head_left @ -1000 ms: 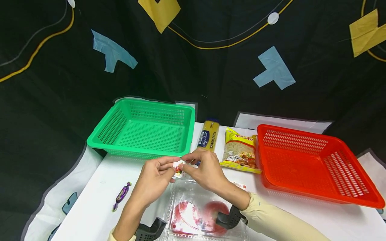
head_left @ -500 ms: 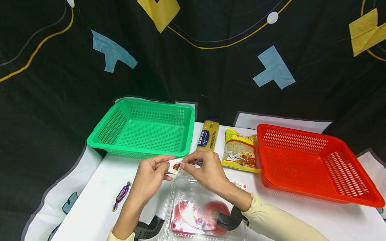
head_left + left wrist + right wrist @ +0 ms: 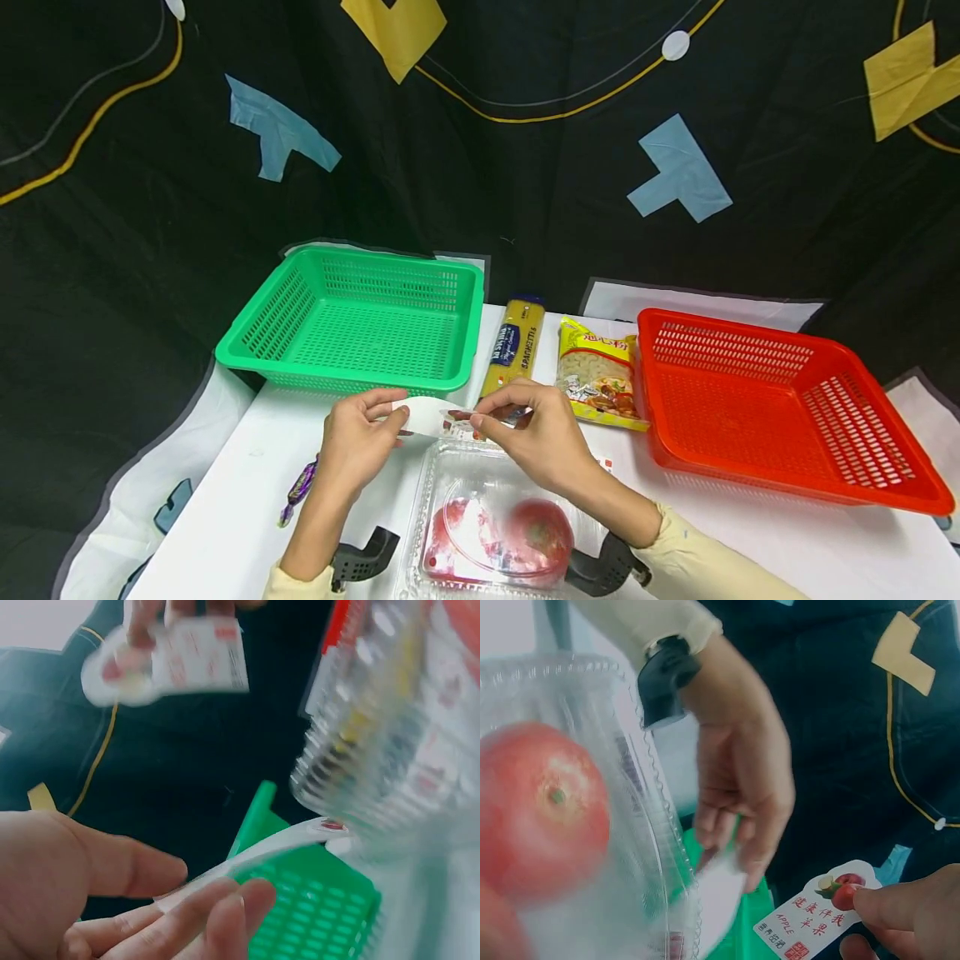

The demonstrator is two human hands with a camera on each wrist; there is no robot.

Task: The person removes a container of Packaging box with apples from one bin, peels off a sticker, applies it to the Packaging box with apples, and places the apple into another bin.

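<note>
In the head view my left hand (image 3: 358, 440) pinches a plain white paper slip (image 3: 420, 417) between thumb and fingers. My right hand (image 3: 534, 425) pinches a small printed label (image 3: 457, 425), which shows an apple picture and the word APPLE in the right wrist view. The wrist views show the label (image 3: 810, 919) and the slip (image 3: 262, 847) apart. Below the hands sits a clear plastic clamshell box (image 3: 468, 467), its lid down over two red apples (image 3: 538, 533). The left forearm partly hides a purple wrapped candy (image 3: 300, 492).
A green basket (image 3: 348, 379) stands behind the left hand and a red basket (image 3: 738, 483) at the right. Between them lie a spaghetti pack (image 3: 517, 337) and a yellow pasta bag (image 3: 600, 375). A black patterned cloth (image 3: 510, 192) hangs behind the white table (image 3: 247, 467).
The hands have drawn apart, the left one leftward and the right one rightward. The white slip now shows between them, with the label at the right fingers.
</note>
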